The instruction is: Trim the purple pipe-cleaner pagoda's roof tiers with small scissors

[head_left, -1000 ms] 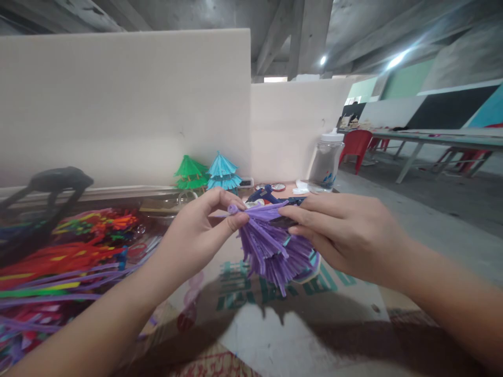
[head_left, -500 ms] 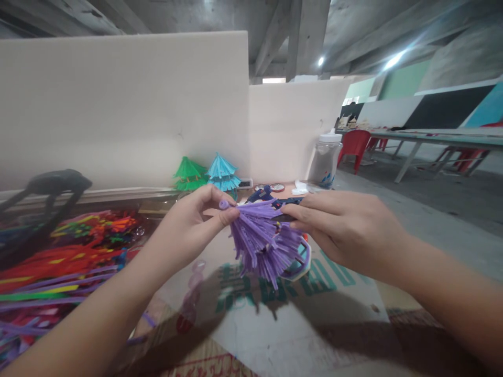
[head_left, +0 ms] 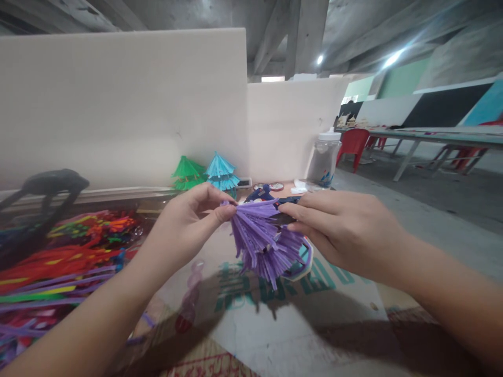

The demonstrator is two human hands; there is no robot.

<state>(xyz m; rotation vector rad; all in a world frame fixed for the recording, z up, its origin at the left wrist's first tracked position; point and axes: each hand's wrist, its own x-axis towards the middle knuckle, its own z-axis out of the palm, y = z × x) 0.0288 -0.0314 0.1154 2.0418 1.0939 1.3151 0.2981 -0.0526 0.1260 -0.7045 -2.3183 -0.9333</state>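
Note:
A purple pipe-cleaner pagoda model [head_left: 259, 241] with two fringed tiers hangs tilted in front of me, its white-edged base turned to the right. My left hand [head_left: 200, 209] is closed, thumb and fingers pinching the peak where the strands gather. With closed fingers, my right hand [head_left: 334, 220] grips the outer ends of the upper tier's strands on the right. Its fingertips partly hide the gap between the tiers. Just behind the model lies a dark blue tool, apparently a glue gun [head_left: 263, 192], mostly covered.
Green [head_left: 187, 173] and blue pipe-cleaner roofs [head_left: 221, 172] stand by the white partition [head_left: 126, 110]. A clear bottle [head_left: 324, 162] is at the back right. Colourful pipe cleaners [head_left: 66, 262] lie left, near a blurred black object [head_left: 51, 193]. A white printed sheet [head_left: 259, 330] lies beneath.
My left fingers have shifted slightly over the peak, so the curled tip shows less. The right hand keeps its hold, and the model barely moves.

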